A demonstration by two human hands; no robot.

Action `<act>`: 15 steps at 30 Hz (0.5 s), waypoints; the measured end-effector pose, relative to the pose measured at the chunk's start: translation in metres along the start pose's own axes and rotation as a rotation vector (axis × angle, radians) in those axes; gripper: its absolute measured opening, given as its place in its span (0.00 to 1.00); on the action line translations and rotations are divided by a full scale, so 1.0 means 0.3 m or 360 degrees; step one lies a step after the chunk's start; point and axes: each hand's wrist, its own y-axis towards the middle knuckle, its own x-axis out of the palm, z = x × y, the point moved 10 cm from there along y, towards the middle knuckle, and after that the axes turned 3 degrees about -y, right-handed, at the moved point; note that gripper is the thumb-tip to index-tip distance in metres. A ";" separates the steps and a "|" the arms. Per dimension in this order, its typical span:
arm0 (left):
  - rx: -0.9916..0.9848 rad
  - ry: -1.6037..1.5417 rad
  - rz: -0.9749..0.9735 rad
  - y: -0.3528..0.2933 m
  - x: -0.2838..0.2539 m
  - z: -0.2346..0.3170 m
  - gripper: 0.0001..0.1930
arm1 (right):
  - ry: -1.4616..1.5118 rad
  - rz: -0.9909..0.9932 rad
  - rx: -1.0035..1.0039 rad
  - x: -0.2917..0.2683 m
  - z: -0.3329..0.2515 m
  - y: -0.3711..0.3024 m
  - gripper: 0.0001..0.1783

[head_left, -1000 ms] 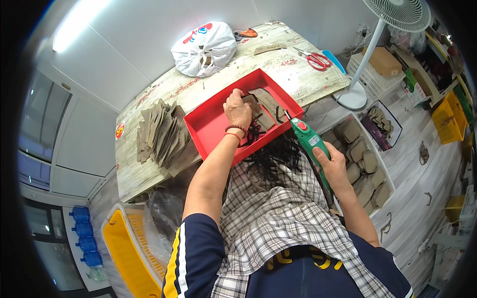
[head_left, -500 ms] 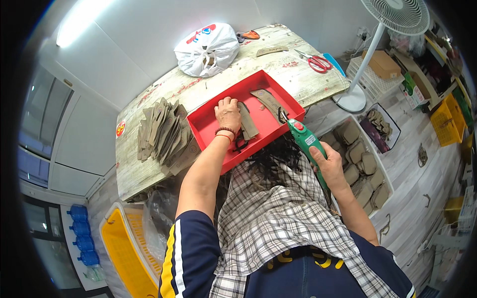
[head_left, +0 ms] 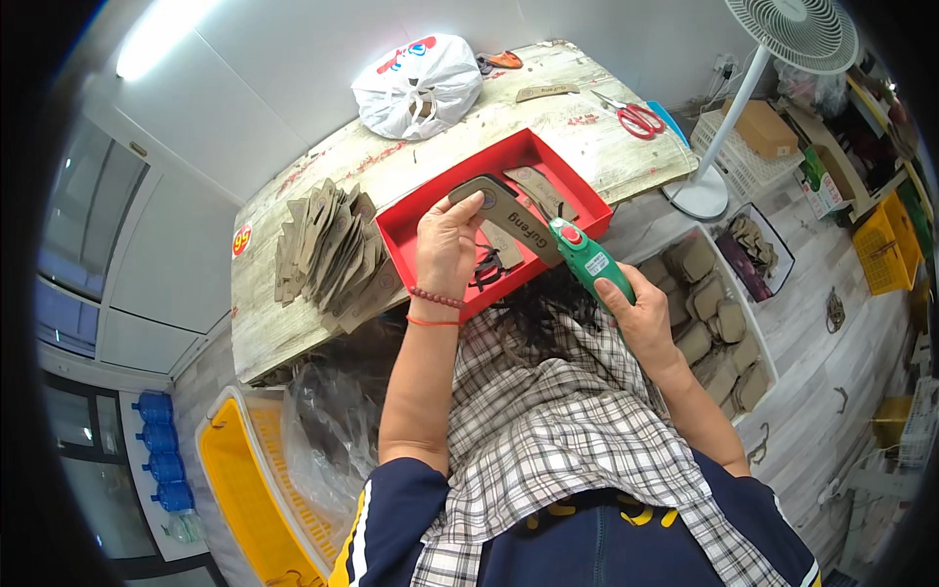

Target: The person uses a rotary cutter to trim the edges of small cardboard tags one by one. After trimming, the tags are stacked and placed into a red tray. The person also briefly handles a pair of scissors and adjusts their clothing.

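My left hand (head_left: 448,249) pinches one end of a curved khaki fabric piece (head_left: 511,217) with dark edging, holding it up over a shallow red box (head_left: 492,293). In my right hand (head_left: 638,318) is a green handheld electric scissors (head_left: 587,262) with a red button. Its head meets the other end of the piece; the blades are hidden there. More khaki pieces, with dark trimmings, lie in the box beneath. A fanned pile of similar khaki pieces (head_left: 337,245) rests on the table to the left of the box. Black scraps (head_left: 538,311) cover my lap below the box.
On the worn table (head_left: 293,342) stand a tied white plastic bag (head_left: 419,88), another khaki piece (head_left: 548,92) and red-handled scissors (head_left: 638,121). A fan (head_left: 753,112) and a bin of khaki bundles (head_left: 709,313) are at right. A yellow basket (head_left: 240,470) sits lower left.
My left hand has risen out of the red box, lifting a curved fabric piece towards the electric scissors. My right hand has moved slightly left with the tool, whose head now meets the piece.
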 end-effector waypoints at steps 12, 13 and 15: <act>0.0115 -0.0034 0.0099 -0.068 0.067 -0.114 0.04 | -0.0028 0.0019 -0.0020 -0.014 0.011 -0.023 0.23; 0.0129 -0.0001 0.0114 -0.074 0.073 -0.117 0.05 | -0.0042 0.0027 -0.0035 -0.018 0.016 -0.024 0.23; 0.0161 0.0068 0.0144 -0.087 0.078 -0.120 0.05 | -0.0028 0.0022 0.0013 -0.023 0.019 -0.029 0.23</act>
